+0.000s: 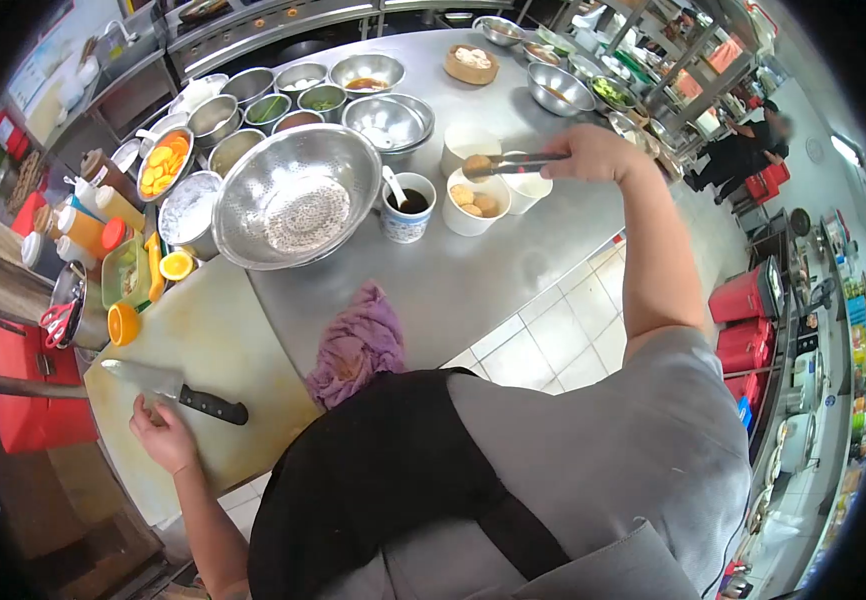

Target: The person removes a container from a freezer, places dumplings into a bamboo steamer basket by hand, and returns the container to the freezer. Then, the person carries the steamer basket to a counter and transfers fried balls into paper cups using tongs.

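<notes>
My right hand is closed around dark-tipped tongs, reaching over the far side of the steel table. Pinched at their tip is a round brown food piece, above a white tub. Several similar golden-brown balls lie inside that tub. Two more white tubs stand against it, one behind and one to the right. My left hand rests on the cutting board, loosely open. Just beyond its fingers lies a black-handled knife, which it does not appear to grip.
A large steel colander and a patterned cup of dark liquid stand mid-table. Bowls of ingredients crowd the back. A purple cloth lies at the near edge. Cut oranges and bottles line the left. A person stands far right.
</notes>
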Action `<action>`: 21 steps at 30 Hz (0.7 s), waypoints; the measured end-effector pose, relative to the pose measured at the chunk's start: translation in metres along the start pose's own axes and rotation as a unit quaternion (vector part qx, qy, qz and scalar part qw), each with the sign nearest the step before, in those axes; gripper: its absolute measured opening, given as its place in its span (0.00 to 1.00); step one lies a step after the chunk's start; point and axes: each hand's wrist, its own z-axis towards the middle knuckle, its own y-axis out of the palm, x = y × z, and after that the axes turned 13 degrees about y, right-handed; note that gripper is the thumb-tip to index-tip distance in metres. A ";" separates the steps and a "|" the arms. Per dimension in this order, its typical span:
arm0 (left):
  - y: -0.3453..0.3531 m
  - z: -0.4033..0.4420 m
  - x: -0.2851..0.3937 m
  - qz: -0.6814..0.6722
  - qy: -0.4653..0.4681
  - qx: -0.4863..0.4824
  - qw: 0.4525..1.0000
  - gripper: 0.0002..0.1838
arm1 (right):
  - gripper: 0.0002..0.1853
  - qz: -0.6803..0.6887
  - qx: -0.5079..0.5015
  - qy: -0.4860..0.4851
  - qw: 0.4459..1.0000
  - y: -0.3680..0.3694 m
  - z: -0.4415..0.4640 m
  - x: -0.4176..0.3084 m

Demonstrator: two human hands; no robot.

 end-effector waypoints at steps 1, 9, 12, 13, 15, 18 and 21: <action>-0.001 0.000 0.001 0.004 -0.001 -0.007 1.000 0.20 | 0.22 0.015 -0.002 0.001 1.000 0.017 0.006 0.011; 0.001 -0.002 -0.003 0.005 0.021 0.012 1.000 0.20 | 0.21 0.066 0.053 0.010 0.996 0.010 -0.015 0.023; -0.003 -0.002 0.000 -0.003 0.016 0.017 1.000 0.19 | 0.21 0.107 0.165 -0.011 0.980 -0.011 -0.028 0.011; -0.005 -0.002 0.000 -0.004 0.014 0.020 1.000 0.19 | 0.21 0.112 0.182 -0.054 0.975 -0.019 -0.036 -0.001; -0.009 -0.001 0.006 -0.045 0.016 0.061 0.997 0.19 | 0.22 0.124 0.217 -0.138 0.958 -0.027 -0.058 -0.037; -0.027 0.011 0.066 -0.193 0.089 0.111 0.971 0.22 | 0.25 0.113 0.232 -0.273 0.927 -0.022 -0.085 -0.105; -0.090 0.025 0.168 -0.224 0.278 0.017 0.934 0.28 | 0.22 0.040 0.248 -0.402 0.880 0.025 -0.108 -0.186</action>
